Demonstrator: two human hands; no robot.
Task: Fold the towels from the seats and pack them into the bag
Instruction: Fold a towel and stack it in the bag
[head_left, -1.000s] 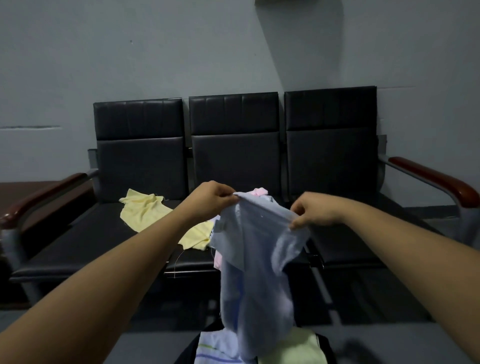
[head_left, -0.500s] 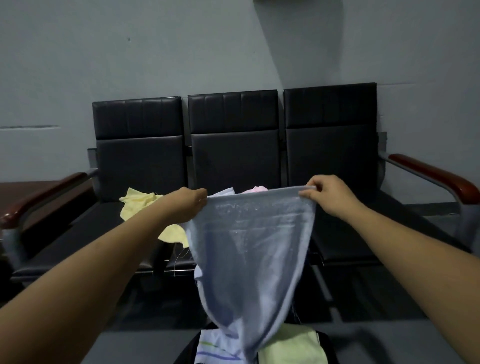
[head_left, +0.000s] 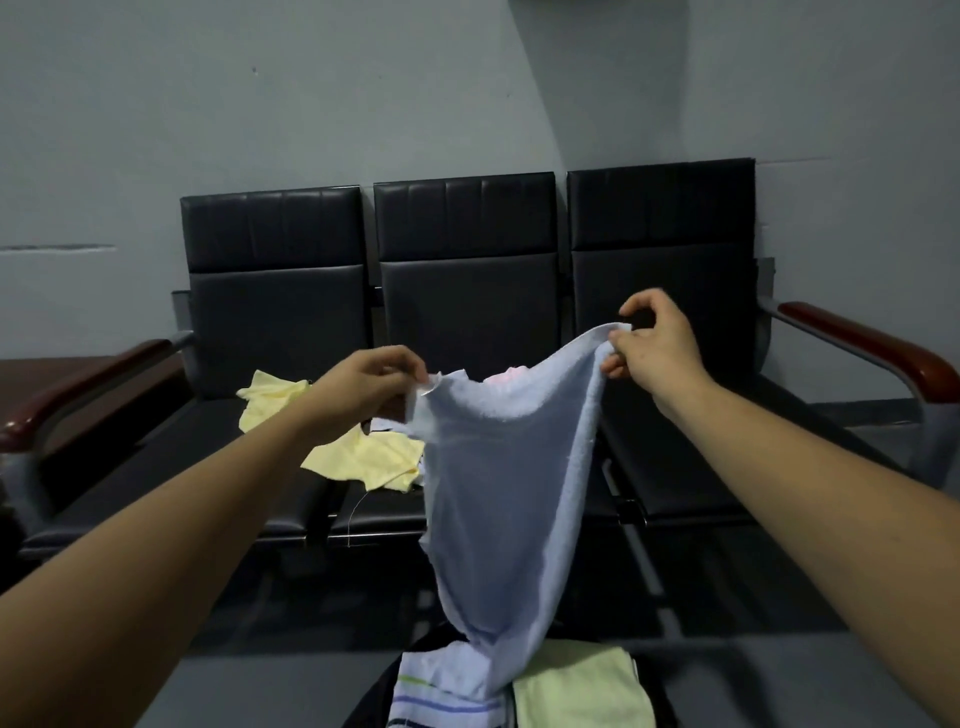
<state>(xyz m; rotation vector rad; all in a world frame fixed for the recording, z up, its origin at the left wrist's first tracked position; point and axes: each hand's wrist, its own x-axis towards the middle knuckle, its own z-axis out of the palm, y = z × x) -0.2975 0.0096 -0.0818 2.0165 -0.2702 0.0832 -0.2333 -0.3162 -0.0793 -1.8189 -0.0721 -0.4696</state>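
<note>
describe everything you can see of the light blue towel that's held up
The light blue towel is thin, soft terry-like cloth, unfolded and hanging in front of the seats. The left hand pinches one top corner and the right hand the other, higher up, so the top edge sags between them. It narrows downward, its lower end reaching the folded towels in the bag.

You are holding a towel (head_left: 498, 493) between your left hand (head_left: 363, 387) and right hand (head_left: 654, 348), hanging over the bag (head_left: 371, 701) in front of the seats (head_left: 701, 467); a second towel (head_left: 363, 457) is lying on them, left
</note>
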